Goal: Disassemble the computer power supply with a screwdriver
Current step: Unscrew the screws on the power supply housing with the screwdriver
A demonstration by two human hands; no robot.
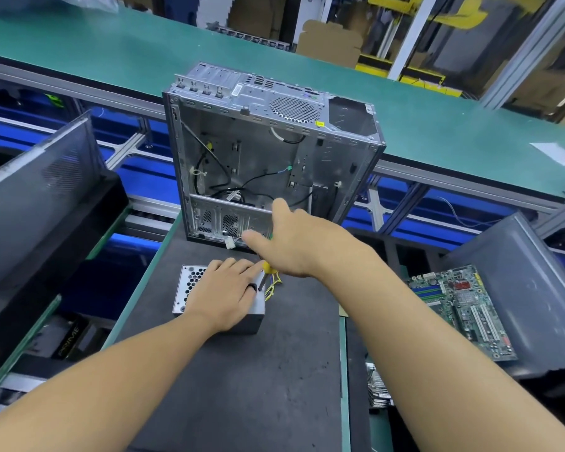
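Observation:
A small grey metal power supply (190, 288) with a honeycomb grille lies on the dark mat. My left hand (224, 293) rests flat on top of it, pressing it down. My right hand (294, 243) hovers just beyond it, gripping a screwdriver (264, 275) with a yellow handle. The shaft points down at the supply's far right corner. Yellow and blue wires (273, 288) trail from that side of the supply. My index finger and thumb stick out while the other fingers wrap the handle.
An open, emptied computer case (340, 151) stands upright just behind the power supply. A green motherboard (460, 308) lies in a grey bin at right. Another grey bin (40, 190) sits at left. A green conveyor belt (111, 50) runs behind.

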